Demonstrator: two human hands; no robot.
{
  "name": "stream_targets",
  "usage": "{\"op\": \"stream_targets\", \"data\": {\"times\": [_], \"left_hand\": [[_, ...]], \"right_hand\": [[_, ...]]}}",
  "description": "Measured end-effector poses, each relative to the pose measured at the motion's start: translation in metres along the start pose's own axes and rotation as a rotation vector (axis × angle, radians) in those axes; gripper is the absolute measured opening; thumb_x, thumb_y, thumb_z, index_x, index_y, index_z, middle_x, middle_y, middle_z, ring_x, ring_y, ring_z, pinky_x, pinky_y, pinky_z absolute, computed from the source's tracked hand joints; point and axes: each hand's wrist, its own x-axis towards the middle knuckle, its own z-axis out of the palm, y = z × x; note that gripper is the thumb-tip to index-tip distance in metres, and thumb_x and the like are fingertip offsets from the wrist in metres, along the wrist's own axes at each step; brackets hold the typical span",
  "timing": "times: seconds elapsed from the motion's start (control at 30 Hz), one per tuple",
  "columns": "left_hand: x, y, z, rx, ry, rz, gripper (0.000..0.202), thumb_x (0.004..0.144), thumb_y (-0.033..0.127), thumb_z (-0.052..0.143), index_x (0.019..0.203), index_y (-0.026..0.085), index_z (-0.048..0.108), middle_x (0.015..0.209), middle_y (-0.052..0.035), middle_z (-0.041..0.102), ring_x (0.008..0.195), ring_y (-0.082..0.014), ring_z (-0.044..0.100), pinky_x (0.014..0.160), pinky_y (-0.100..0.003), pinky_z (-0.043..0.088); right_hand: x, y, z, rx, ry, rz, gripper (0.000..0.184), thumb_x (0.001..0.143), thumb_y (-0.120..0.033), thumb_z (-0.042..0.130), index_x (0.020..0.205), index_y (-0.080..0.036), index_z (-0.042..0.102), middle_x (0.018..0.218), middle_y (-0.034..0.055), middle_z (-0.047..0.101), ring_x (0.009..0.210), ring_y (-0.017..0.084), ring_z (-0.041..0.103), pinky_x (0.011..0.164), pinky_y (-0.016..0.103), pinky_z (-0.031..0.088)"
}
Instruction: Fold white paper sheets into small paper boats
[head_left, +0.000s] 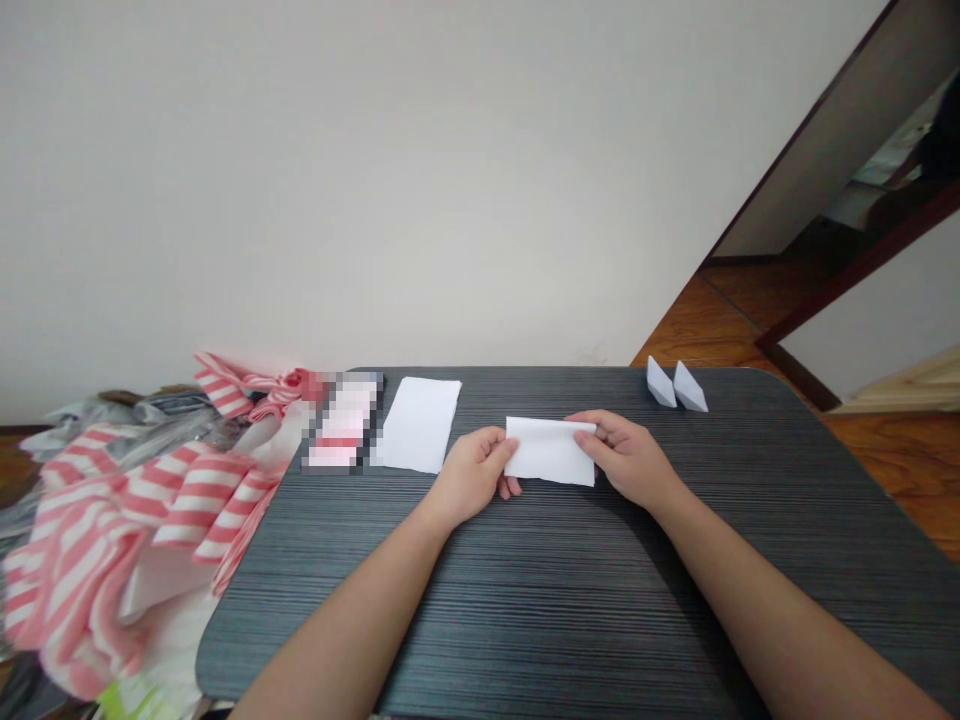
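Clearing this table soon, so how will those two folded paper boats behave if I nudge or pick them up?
The folded paper boats are probably very light, and they seem to stand on narrow bases on the dark ridged tabletop, so a small nudge could tip or skid them. Their creases likely give some stiffness, but thin paper would probably crush if pinched hard.

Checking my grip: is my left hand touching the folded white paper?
Touching: the head view shows the left hand pinching the end of the folded white paper.

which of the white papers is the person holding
The smaller folded sheet, pinched between the left hand and right hand; the other white sheet lies flat on the table, untouched.
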Motion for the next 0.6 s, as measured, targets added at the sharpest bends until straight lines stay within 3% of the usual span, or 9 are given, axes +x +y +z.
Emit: {"op": "stream_targets", "data": {"times": [0.43, 0.6], "left_hand": [[0.0007, -0.0006, 0.0017, 0.008, 0.019, -0.007, 0.029, 0.086, 0.042, 0.047, 0.088, 0.014, 0.055, 0.054, -0.0001, 0.059, 0.043, -0.0096, 0.051, 0.043, -0.019, 0.040], [-0.0024, 0.0034, 0.0029, 0.126, 0.001, -0.002, 0.028, 0.087, 0.041, 0.044, 0.084, 0.016, 0.056, 0.051, 0.0016, 0.057, 0.041, -0.0092, 0.049, 0.043, -0.019, 0.037]], "right_hand": [[0.0014, 0.0027, -0.0048, 0.038, -0.092, 0.028, 0.031, 0.084, -0.036, 0.056, 0.108, -0.017, 0.057, 0.065, 0.0000, 0.059, 0.050, 0.013, 0.054, 0.046, 0.025, 0.047], [0.0012, -0.0037, -0.0090, -0.070, -0.075, -0.056, 0.029, 0.087, -0.035, 0.050, 0.108, -0.018, 0.060, 0.090, 0.0071, 0.069, 0.076, 0.019, 0.063, 0.065, 0.029, 0.050]]}}
